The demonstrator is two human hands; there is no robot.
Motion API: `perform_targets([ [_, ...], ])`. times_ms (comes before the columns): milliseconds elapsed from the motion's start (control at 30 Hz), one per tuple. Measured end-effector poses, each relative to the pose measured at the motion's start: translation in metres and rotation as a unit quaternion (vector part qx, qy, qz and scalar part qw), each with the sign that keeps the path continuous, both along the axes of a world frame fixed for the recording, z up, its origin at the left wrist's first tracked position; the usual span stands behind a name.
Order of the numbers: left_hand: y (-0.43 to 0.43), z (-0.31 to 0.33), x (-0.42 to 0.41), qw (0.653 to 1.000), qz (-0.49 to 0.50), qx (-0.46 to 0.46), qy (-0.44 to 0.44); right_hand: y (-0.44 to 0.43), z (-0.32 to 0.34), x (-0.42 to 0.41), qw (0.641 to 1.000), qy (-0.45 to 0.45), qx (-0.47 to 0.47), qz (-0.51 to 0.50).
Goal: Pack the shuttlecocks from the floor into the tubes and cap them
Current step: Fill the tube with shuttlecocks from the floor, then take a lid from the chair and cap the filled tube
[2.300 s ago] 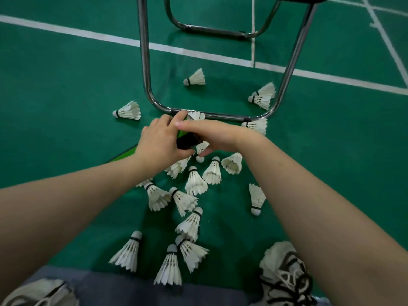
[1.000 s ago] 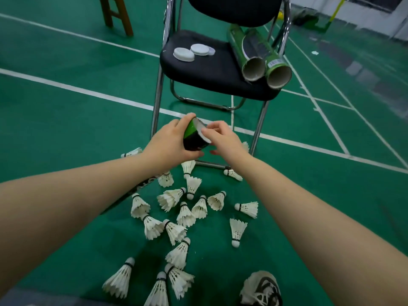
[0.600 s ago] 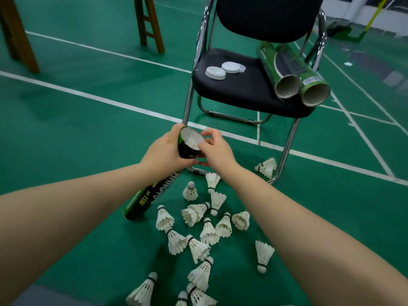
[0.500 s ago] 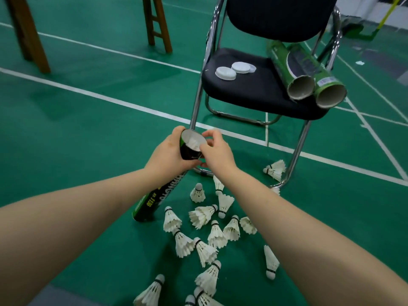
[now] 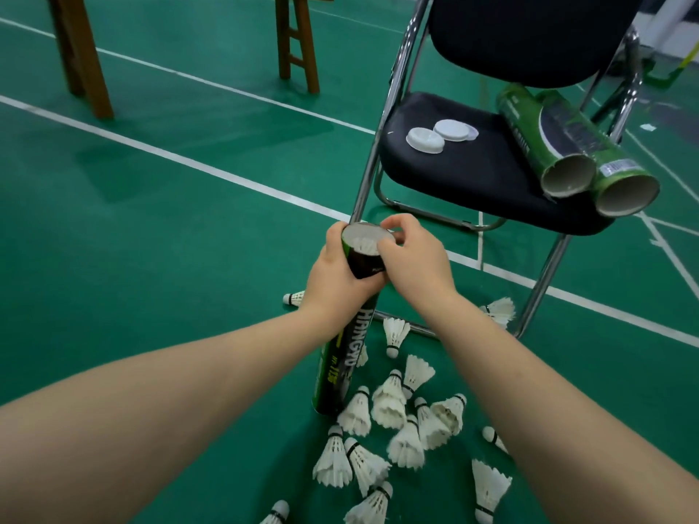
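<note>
Chair (image 5: 472, 179): you'll find it at 1 o'clock, with a black padded seat and back on a chrome frame.
Wooden leg (image 5: 81, 58): brown, at your 10 o'clock.
Runged wooden leg (image 5: 297, 43): at 12 o'clock, left of the chair.
Floor (image 5: 151, 266): green court all around you.
Court lines (image 5: 212, 172): white, running from 9 to 3 o'clock and passing under the chair.

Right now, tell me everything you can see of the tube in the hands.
The tube is a long cylinder, green and black, with pale lettering down its side. It stands tilted, lower end at the floor beside loose shuttlecocks. White feathers show in its top mouth. The left hand grips its upper part; the right hand pinches the rim.
</note>
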State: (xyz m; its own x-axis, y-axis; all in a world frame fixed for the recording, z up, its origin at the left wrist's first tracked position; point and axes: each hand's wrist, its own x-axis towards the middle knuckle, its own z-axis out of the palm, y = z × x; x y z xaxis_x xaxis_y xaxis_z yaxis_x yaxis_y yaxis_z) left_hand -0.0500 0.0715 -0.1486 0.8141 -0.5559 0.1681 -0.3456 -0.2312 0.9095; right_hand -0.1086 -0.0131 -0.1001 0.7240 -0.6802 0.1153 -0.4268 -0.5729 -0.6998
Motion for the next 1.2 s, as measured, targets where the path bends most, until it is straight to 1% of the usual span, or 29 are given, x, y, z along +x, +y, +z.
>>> perform_targets([
  [133, -0.001, -0.003, -0.003, 0.999, -0.003, -0.024, 0.031, -0.002, 0.002, 0.003, 1.0, 0.022, -0.018, 0.012],
  [233, -0.001, -0.002, 0.001, 0.999, 0.008, -0.025, 0.031, -0.004, 0.005, 0.008, 0.999, 0.047, -0.013, 0.025],
  [333, -0.002, -0.001, 0.004, 0.999, 0.02, -0.028, 0.035, -0.006, 0.008, 0.012, 0.998, 0.053, -0.008, 0.035],
  [500, -0.009, 0.001, 0.006, 0.998, 0.024, -0.041, 0.04, -0.009, 0.01, 0.014, 0.999, 0.029, -0.028, 0.031],
  [733, -0.024, 0.004, 0.015, 1.0, -0.011, -0.023, 0.001, -0.022, 0.008, 0.015, 1.0, 0.022, -0.014, 0.014],
  [933, -0.036, 0.008, 0.022, 0.999, -0.003, -0.022, -0.023, -0.037, 0.011, 0.022, 0.999, 0.022, -0.013, 0.03],
  [1100, -0.051, 0.024, 0.029, 0.998, 0.016, -0.048, -0.034, -0.049, 0.025, 0.034, 0.999, -0.007, -0.02, 0.03],
  [1200, -0.061, 0.034, 0.034, 0.997, 0.019, -0.069, -0.041, -0.059, 0.031, 0.042, 0.998, -0.057, -0.011, 0.02],
])
